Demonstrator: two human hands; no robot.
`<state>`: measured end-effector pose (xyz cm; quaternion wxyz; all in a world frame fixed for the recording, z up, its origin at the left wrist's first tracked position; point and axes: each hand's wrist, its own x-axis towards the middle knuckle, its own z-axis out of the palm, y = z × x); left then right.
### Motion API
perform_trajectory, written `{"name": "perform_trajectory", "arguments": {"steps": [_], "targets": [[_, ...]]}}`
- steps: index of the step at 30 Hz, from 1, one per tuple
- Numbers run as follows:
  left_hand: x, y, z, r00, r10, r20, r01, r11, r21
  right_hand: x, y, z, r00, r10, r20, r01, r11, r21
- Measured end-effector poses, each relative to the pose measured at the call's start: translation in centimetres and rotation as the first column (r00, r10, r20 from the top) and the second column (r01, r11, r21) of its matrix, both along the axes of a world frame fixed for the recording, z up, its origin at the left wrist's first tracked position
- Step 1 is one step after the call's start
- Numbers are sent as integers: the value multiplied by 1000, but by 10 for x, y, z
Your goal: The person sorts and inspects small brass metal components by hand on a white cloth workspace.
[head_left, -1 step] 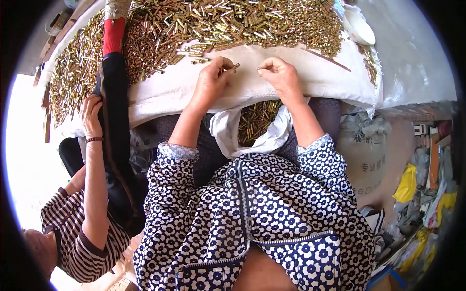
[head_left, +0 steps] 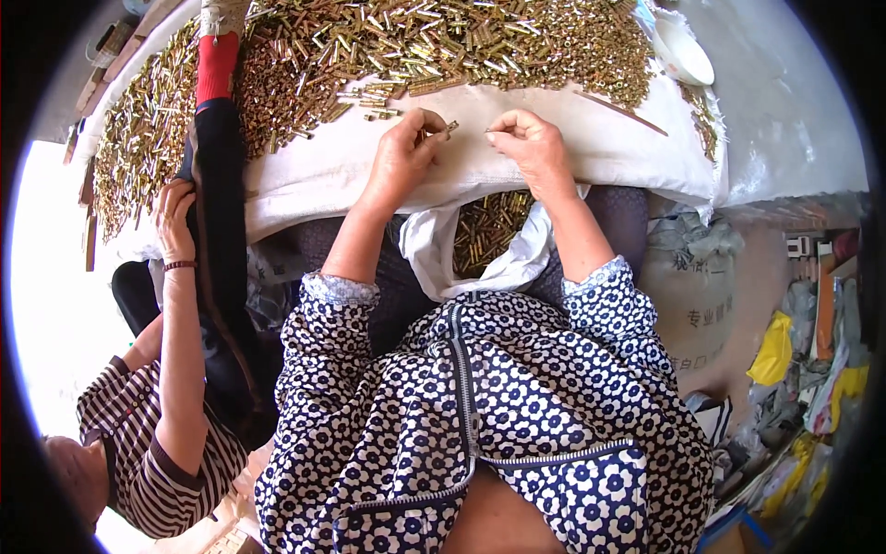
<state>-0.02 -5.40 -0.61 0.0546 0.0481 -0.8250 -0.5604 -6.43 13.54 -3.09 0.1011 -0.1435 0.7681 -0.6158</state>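
My left hand [head_left: 406, 148] is closed, with a short gold-coloured metal sleeve [head_left: 451, 126] sticking out between thumb and forefinger. To its right, across a small gap, my right hand [head_left: 533, 152] pinches a tiny dark piece at the fingertips, too small to name. Both hands hover over the bare near strip of a white cloth cover [head_left: 314, 180]. Beyond them lies a broad heap of gold-coloured metal sleeves and small fittings [head_left: 415, 46]. Below my hands, a white sack [head_left: 429, 249] stands open at my lap, and gold-coloured metal pieces [head_left: 489, 231] fill it.
At left, another person's arm [head_left: 180, 360] and a dark sleeve with a red cuff [head_left: 214, 69] reach along and over the heap. A white bowl [head_left: 685, 54] tilts at the far right. A thin brown stick [head_left: 620, 113] lies on the cloth. Plastic bags [head_left: 773, 349] clutter the right side.
My right hand has shifted very slightly left, toward my left hand. My left hand keeps its place and its grip.
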Motion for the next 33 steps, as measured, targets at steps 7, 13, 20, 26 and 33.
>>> {"name": "perform_trajectory", "arguments": {"steps": [7, 13, 20, 26, 33], "targets": [[8, 8, -10, 999, -36, 13, 30, 943, 333, 14, -11, 13, 965, 138, 223, -9, 869, -496], [11, 12, -16, 1000, -24, -13, 27, 910, 414, 17, -12, 6, 963, 156, 221, -10, 837, -547], [14, 15, -17, 1000, -3, -31, 17, 888, 459, 23, -14, 5, 959, 162, 234, 2, 819, -574], [11, 25, -14, 997, 64, -38, -29, 809, 587, 21, -11, -1, 923, 200, 330, 69, 755, -652], [9, 33, -11, 994, 70, -86, -7, 812, 583, 30, -19, 3, 967, 28, 252, 142, 764, -629]]}}
